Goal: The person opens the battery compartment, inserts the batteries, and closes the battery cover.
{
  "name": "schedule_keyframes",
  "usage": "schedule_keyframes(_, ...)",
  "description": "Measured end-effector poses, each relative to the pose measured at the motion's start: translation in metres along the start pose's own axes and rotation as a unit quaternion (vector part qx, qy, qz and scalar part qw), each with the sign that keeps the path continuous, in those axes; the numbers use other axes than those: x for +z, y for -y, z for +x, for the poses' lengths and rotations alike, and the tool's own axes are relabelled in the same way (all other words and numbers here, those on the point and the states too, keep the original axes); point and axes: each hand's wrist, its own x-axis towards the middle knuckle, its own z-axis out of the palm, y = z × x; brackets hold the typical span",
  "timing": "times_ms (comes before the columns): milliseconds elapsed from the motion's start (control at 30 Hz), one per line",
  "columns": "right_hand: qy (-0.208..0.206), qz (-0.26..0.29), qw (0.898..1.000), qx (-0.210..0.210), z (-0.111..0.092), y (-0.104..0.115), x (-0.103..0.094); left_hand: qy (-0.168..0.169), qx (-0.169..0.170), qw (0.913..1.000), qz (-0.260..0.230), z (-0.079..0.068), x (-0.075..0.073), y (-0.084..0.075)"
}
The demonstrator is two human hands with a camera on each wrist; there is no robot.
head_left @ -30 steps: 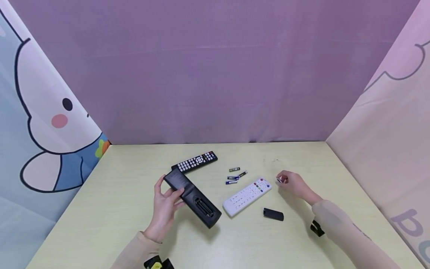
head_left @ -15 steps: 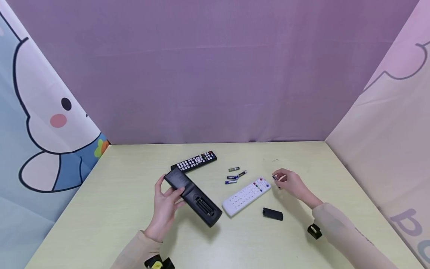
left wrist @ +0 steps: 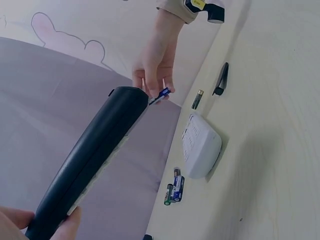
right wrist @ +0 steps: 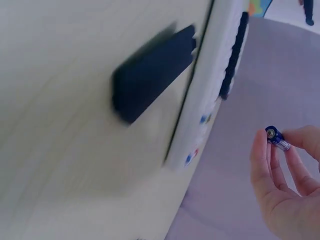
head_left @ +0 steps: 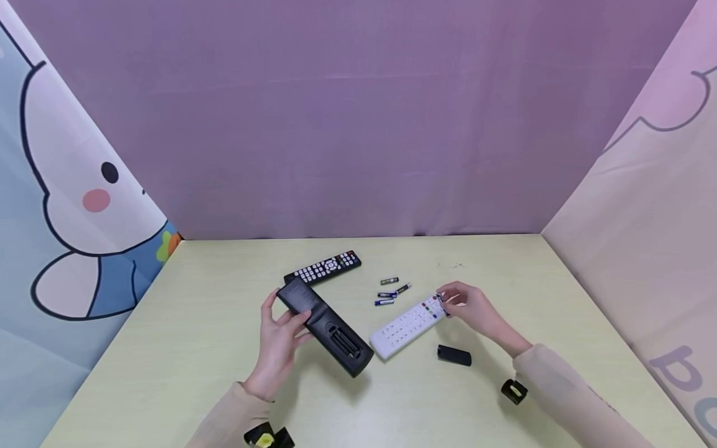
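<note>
From my seat, the relation I judge matters most is between the battery (right wrist: 278, 139) in the right hand (head_left: 469, 308) and the uncovered compartment (head_left: 345, 342) in the back of the black remote (head_left: 322, 323). The left hand (head_left: 279, 348) grips that remote near its far end, clear of the table (head_left: 224, 311), with the back turned up to me. Its long axis slants from far left to near right, and the compartment runs along it toward the near-right end, on the side facing the right hand. From the battery, the compartment lies to the left and a little nearer the person. The two hands are well apart; the right one pinches the battery between thumb and fingertips, one round end toward its wrist camera. I cannot tell how squarely the battery lines up with the slot, nor whether the slot holds anything. Against half a second ago, the right hand has come left: it was beside the white remote (head_left: 406, 328) and now overlaps its top end in the head view. The held remote has barely shifted rightward, while the black cover (head_left: 454, 355) and the loose batteries (head_left: 384, 302) look unmoved.
</note>
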Motion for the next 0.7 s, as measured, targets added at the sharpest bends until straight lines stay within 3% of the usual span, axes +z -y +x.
schedule_keyframes(367, 0.038, 0.049, 0.998, 0.014, -0.009, 0.031, 0.018, 0.003, -0.004, 1.0000, -0.005, -0.001, 0.003, 0.001)
schedule_keyframes(700, 0.087, 0.087, 0.992, -0.021, -0.016, 0.053, 0.037, 0.009, -0.004, 0.9998, -0.015, -0.004, 0.008, 0.003)
